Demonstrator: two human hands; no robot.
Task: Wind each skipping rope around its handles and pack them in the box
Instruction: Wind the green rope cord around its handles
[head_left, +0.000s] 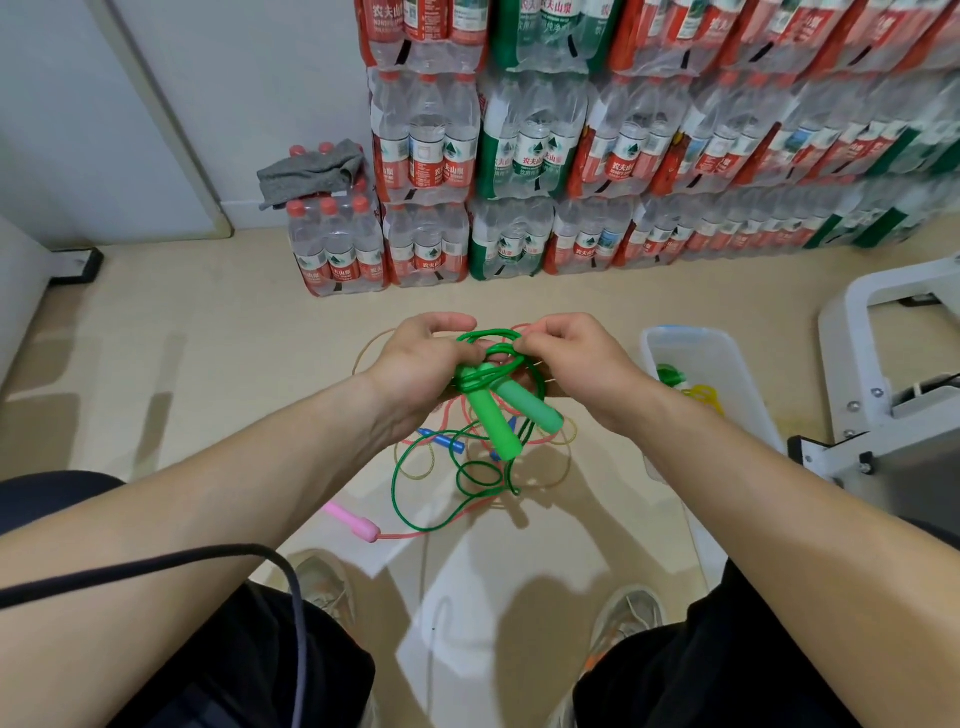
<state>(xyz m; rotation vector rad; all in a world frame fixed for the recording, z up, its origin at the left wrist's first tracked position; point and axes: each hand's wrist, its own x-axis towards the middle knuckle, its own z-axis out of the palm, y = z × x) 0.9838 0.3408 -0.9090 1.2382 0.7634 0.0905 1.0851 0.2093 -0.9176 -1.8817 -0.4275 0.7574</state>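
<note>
Green rope (493, 335): partly wound; left hand (426, 358) grips both handles (498, 421); right hand (576, 358) pinches a loop; slack hangs below; box (748, 384), right of hands, holds green and yellow ropes; pink rope (356, 524) and blue rope (441, 439), on floor beneath hands, unwound.

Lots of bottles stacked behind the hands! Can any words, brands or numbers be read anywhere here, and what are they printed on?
"农夫山泉": on the red-labelled water bottle packs stacked against the wall.
"农夫山泉": on the green-labelled packs in the same stack.
Smaller print beneath the brand name on these labels: too blurred to read.
Green skipping rope and box: no writing visible.
</note>
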